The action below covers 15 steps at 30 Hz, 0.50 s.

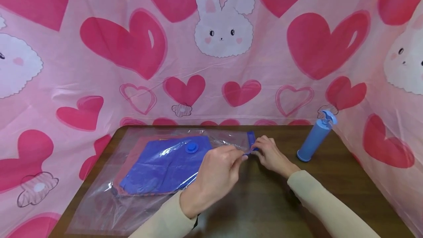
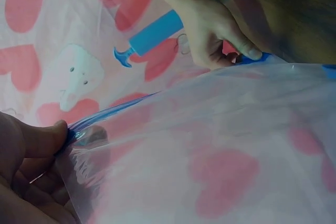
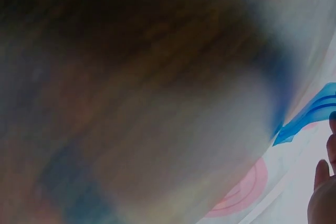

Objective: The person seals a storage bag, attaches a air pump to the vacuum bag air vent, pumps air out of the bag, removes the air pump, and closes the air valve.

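A clear plastic vacuum storage bag (image 1: 99,208) lies on the table, with folded blue fabric (image 1: 158,168) and pink fabric (image 1: 132,157) inside. On its upper side sits a round blue valve (image 1: 191,147). My left hand (image 1: 219,170) pinches the bag's open-side edge between thumb and fingers; the left wrist view shows the blue zip strip (image 2: 113,111) running from that pinch. Close beside it, my right hand (image 1: 271,155) pinches the same blue-edged strip, thumb on top in the left wrist view. The right wrist view is mostly blurred by plastic; fingertips (image 3: 332,150) show at its right edge.
A blue hand pump (image 1: 314,140) with a T-shaped handle stands on the brown wooden table (image 1: 343,194), right of my right hand. Pink cloth with hearts and rabbits (image 1: 224,65) hangs behind the table and along both sides.
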### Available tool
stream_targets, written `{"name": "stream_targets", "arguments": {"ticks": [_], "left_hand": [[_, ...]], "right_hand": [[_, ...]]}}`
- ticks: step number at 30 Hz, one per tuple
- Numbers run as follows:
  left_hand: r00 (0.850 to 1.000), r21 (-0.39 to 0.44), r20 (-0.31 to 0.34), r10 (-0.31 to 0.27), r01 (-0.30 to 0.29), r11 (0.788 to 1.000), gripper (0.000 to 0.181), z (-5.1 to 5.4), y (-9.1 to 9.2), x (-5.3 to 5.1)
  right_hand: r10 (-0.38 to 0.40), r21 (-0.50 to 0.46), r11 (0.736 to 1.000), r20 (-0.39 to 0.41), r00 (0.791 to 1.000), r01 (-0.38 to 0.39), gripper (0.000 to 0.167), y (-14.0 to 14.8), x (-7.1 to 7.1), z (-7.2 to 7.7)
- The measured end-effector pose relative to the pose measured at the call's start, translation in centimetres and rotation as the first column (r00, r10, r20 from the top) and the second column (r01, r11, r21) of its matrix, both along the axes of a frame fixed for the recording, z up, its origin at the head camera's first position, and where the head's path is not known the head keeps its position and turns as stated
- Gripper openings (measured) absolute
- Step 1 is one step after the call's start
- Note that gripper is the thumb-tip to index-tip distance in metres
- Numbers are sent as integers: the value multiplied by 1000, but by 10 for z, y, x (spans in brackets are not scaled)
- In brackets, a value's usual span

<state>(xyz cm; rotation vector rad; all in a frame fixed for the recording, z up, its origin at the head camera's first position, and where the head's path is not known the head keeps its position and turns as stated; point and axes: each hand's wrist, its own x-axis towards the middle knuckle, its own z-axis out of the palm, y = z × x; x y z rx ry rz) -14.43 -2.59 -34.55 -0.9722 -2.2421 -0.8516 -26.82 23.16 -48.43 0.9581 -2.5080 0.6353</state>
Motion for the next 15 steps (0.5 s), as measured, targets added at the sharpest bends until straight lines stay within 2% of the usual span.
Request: {"name": "stream_targets", "arguments": {"ticks": [7,15], "left_hand": [[998,-8,62,12,-11,1000,7,5,-1,3],[1000,2,-14,22,-22,1000,3,1,1,5]], "right_hand": [[10,-9,1000,-14,1000,-10,17,4,-1,5],[23,-22,999,-22,999,-24,17,1,-4,3]]}}
